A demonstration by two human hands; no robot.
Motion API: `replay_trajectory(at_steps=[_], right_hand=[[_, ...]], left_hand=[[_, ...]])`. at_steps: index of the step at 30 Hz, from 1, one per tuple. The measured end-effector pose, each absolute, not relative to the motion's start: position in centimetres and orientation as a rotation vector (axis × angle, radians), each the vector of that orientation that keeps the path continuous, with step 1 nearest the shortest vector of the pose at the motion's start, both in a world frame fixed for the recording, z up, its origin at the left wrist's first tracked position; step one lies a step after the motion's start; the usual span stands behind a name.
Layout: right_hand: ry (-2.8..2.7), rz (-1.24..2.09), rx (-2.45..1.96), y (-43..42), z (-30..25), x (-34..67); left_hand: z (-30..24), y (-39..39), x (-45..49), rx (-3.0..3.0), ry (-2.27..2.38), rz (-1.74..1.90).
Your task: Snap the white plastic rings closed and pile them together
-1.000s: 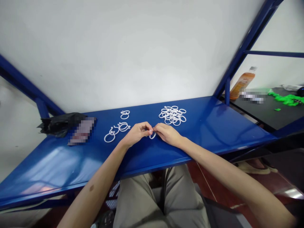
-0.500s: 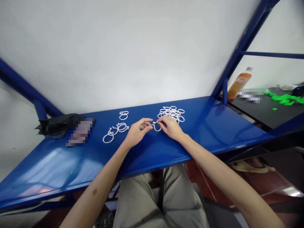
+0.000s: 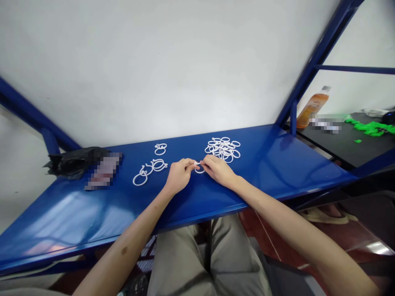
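My left hand (image 3: 179,174) and my right hand (image 3: 218,169) meet at the middle of the blue shelf (image 3: 271,168). Both pinch a small white plastic ring (image 3: 199,168) held between their fingertips, just above the surface. A loose pile of white rings (image 3: 223,149) lies just behind my right hand. To the left of my left hand sits a linked cluster of rings (image 3: 149,170), and a smaller ring piece (image 3: 160,148) lies farther back.
A crumpled black bag (image 3: 72,162) and a blurred flat item (image 3: 103,170) rest at the shelf's left end. Blue frame posts (image 3: 311,70) rise on the right. Beyond them a dark table (image 3: 342,142) carries an orange bottle (image 3: 312,106) and green parts (image 3: 372,127).
My right hand reached back toward the ring pile half a second ago while my left opened; both hands have now come together again, pinching a ring.
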State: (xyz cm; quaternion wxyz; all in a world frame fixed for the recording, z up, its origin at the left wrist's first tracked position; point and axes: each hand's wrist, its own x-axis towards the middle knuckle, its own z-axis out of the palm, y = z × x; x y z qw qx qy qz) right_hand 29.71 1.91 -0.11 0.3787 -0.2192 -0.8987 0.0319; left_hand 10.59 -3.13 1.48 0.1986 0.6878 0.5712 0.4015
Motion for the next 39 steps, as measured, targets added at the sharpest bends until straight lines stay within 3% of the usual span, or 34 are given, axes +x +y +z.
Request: replay_trajectory(at_steps=[10, 14, 20, 24, 39], right_hand=[[-2.379, -0.176, -0.546, 1.7, 0.0, 29.8], [-2.16, -0.039, -0.715, 3.2, 0.2, 30.8], [-1.615, 0.053, -1.34, 7.3, 0.4, 37.1], [-1.545, 0.176, -1.62, 8.5, -0.2, 40.0], [-1.528, 0.227, -1.684, 8.7, -1.1, 40.0]], left_hand=[[1.0, -3.2, 10.8, 2.135, 1.604, 1.134], [1.4, -2.9, 10.3, 2.242, 1.659, 1.084], [1.1, -2.5, 8.2, 2.408, 2.095, 0.718], [0.7, -2.4, 7.7, 2.387, 2.167, 0.591], [0.1, -2.1, 7.7, 2.352, 1.958, 0.746]])
